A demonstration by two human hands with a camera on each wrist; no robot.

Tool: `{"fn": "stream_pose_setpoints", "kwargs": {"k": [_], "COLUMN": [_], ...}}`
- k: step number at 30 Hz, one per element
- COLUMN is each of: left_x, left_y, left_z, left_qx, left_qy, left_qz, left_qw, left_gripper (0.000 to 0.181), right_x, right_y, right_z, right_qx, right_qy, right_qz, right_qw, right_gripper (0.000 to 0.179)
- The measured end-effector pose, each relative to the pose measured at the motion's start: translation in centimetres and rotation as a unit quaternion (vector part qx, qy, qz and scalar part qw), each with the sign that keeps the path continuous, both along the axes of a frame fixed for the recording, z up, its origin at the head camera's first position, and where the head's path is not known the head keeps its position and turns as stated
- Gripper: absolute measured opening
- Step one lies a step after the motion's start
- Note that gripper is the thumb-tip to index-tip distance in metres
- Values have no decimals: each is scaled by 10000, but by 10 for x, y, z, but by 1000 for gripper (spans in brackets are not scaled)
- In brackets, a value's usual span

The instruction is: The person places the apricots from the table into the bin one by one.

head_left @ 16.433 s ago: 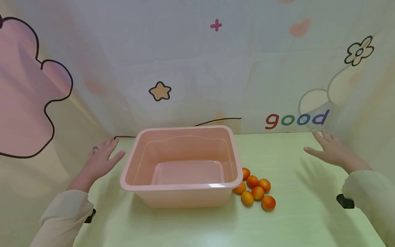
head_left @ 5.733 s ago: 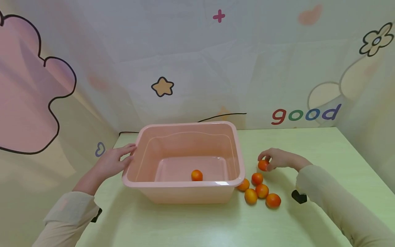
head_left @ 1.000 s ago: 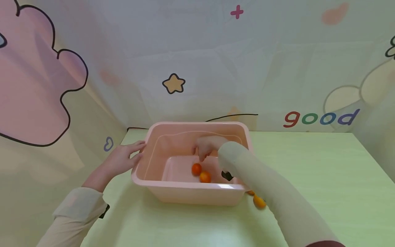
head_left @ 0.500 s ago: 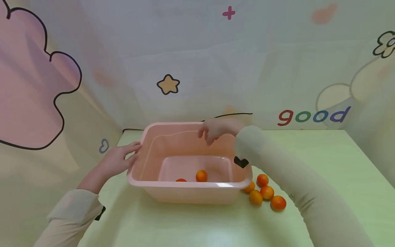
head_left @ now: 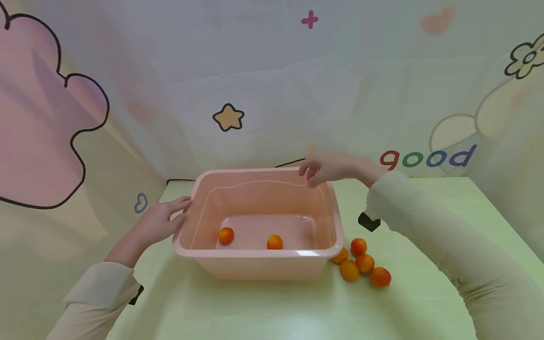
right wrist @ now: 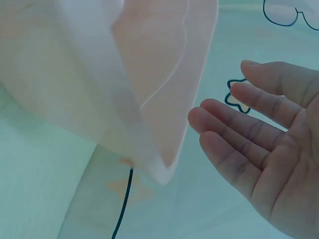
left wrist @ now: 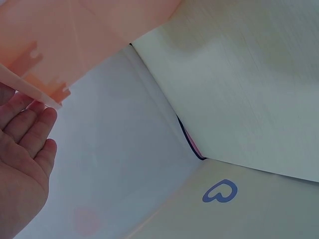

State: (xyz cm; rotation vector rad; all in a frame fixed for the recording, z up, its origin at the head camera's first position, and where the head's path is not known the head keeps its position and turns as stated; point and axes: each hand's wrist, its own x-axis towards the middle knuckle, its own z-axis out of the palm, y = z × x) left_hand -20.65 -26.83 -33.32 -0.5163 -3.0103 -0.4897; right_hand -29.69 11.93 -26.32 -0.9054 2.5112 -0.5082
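Note:
A pink plastic tub (head_left: 267, 265) stands on the pale green table. My left hand (head_left: 159, 222) holds its left rim; the left wrist view shows that hand's fingers (left wrist: 42, 127) against the underside of the rim. Two small round orange-red fruits lie inside on the floor, one fruit (head_left: 225, 235) at the left and another fruit (head_left: 275, 242) near the front middle. My right hand (head_left: 329, 167), fingers loosely bent and holding nothing, hovers over the tub's back right corner. In the right wrist view its fingers (right wrist: 229, 154) are apart from the tub.
Right of the tub, several more orange-red fruits (head_left: 364, 263) sit in a cluster on the table (head_left: 280, 311). One is partly hidden by the tub's front right corner. A printed curtain (head_left: 272, 94) hangs behind and at the sides.
The tub held no fruit at first; two now lie in it. My left hand came to its rim. In the last second my right hand withdrew up and rightward, and one fruit rolled left.

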Motion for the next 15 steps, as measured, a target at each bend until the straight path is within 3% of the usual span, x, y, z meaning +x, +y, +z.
{"fn": "stream_pose_setpoints", "kwargs": {"k": [7, 15], "left_x": [0, -1], "left_y": [0, 1], "left_z": [0, 0], "left_qx": [6, -44], "left_qy": [-36, -19], "left_qz": [22, -5], "left_qw": [10000, 10000], "left_gripper": [42, 43], "right_x": [10, 19], "right_y": [43, 79], "right_z": [1, -18], "right_qx": [-487, -674], "right_qy": [-73, -318], "right_qz": [-360, -765], "right_qw": [9981, 9943], "right_gripper": [33, 33]}}
